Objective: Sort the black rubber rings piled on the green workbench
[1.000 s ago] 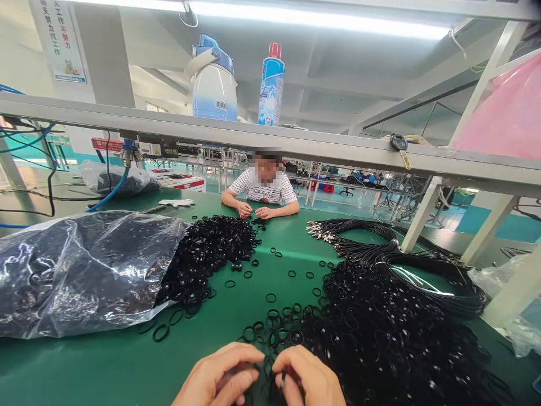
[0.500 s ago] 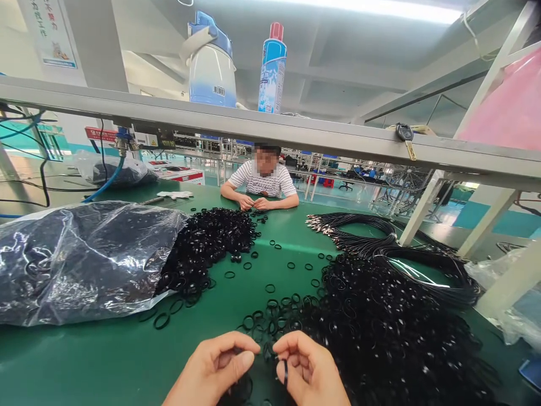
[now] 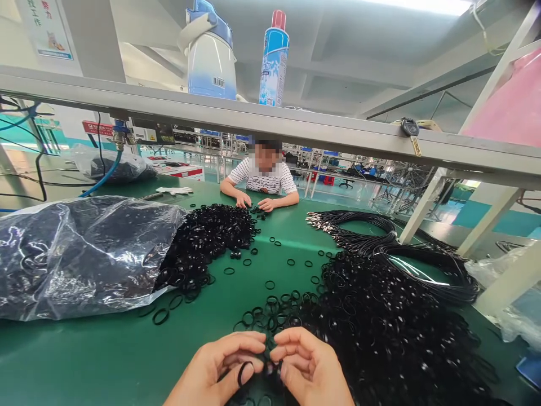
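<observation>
Low in the middle of the view, my left hand [image 3: 222,366] is curled, with a thin black ring [image 3: 242,374] looped at its thumb. Facing it a short gap away is my right hand [image 3: 313,363], fingers bent toward the thumb. A dark ring edge [image 3: 279,369] shows at that thumb's tip, partly hidden by the fingers. Both hands hover over loose black rings on the green table [image 3: 105,361]. The large pile of black rings [image 3: 393,327] lies right beside my right hand.
A clear plastic bag [image 3: 84,254] spills a second ring pile [image 3: 215,228] on the left. Coiled black cables [image 3: 359,228] lie back right by a shelf leg [image 3: 422,206]. Across the table a person [image 3: 264,180] handles rings. An overhead shelf [image 3: 338,121] holds a jug [image 3: 211,62] and spray can [image 3: 274,65].
My hands have drawn slightly closer together. A ring now shows at my left thumb; the ring seen earlier on my right thumb is now mostly hidden. The person opposite has moved their hands slightly apart.
</observation>
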`<state>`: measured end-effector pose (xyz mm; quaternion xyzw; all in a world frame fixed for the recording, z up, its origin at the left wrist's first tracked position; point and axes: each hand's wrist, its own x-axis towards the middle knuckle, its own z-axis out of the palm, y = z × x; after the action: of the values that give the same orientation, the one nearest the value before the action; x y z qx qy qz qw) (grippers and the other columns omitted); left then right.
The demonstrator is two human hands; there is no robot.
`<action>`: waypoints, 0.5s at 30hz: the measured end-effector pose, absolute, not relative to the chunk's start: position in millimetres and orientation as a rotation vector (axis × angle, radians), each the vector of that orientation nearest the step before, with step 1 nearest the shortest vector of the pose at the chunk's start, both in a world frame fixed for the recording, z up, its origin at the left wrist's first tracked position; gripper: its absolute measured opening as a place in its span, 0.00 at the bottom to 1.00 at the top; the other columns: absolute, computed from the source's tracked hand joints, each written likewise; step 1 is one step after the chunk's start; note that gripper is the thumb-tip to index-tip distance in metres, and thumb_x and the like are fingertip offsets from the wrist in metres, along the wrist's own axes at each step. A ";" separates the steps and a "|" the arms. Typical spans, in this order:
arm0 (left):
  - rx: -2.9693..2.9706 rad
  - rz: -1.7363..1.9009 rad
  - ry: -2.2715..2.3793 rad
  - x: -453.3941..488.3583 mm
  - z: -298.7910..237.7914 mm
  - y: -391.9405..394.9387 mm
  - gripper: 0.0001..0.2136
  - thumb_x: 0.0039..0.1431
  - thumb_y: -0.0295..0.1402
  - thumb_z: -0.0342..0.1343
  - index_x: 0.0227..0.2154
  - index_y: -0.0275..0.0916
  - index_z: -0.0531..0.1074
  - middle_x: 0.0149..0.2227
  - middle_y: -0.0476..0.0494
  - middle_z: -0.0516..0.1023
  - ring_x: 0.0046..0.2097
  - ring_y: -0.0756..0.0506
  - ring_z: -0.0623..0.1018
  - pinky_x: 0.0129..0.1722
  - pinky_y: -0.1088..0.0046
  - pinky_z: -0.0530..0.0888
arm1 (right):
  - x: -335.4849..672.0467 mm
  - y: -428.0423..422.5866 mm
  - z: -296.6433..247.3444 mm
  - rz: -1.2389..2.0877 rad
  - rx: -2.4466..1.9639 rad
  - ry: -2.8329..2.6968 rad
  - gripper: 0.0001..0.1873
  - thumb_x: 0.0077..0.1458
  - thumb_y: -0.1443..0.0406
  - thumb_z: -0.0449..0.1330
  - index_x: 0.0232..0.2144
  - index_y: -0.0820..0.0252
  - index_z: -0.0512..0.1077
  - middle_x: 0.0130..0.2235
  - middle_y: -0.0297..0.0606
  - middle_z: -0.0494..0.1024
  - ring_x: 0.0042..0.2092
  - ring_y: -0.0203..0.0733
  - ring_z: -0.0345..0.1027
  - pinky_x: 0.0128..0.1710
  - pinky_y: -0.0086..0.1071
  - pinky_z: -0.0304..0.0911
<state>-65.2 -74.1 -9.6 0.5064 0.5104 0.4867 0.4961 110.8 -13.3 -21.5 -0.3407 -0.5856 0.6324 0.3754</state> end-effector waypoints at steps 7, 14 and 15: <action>1.571 0.893 1.572 -51.9 7.0 -77.2 0.09 0.50 0.37 0.60 0.35 0.43 0.77 0.31 0.50 0.76 0.33 0.48 0.72 0.32 0.77 0.66 | 107.6 -15.7 -16.2 1.467 -0.936 -1.555 0.17 0.37 0.67 0.64 0.34 0.62 0.72 0.26 0.36 0.77 0.26 0.36 0.67 0.25 0.27 0.57; 1.622 0.807 1.710 -63.1 3.0 -81.3 0.10 0.57 0.32 0.48 0.36 0.46 0.75 0.32 0.52 0.77 0.32 0.48 0.73 0.32 0.77 0.67 | 120.4 -15.7 -8.8 0.768 -1.034 -1.900 0.10 0.49 0.67 0.55 0.35 0.54 0.73 0.28 0.31 0.75 0.21 0.32 0.59 0.24 0.28 0.56; 1.642 0.809 1.716 -65.4 2.9 -81.5 0.11 0.56 0.30 0.48 0.36 0.46 0.75 0.33 0.52 0.77 0.33 0.48 0.73 0.34 0.77 0.67 | 120.1 -17.3 -10.3 0.609 -0.973 -1.980 0.11 0.49 0.69 0.54 0.34 0.52 0.73 0.29 0.31 0.75 0.24 0.34 0.62 0.27 0.29 0.58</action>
<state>-65.4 -81.5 2.9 0.6220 0.6499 0.3063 0.3113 120.1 -17.3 -10.3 -0.3870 -0.7876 0.2421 0.4139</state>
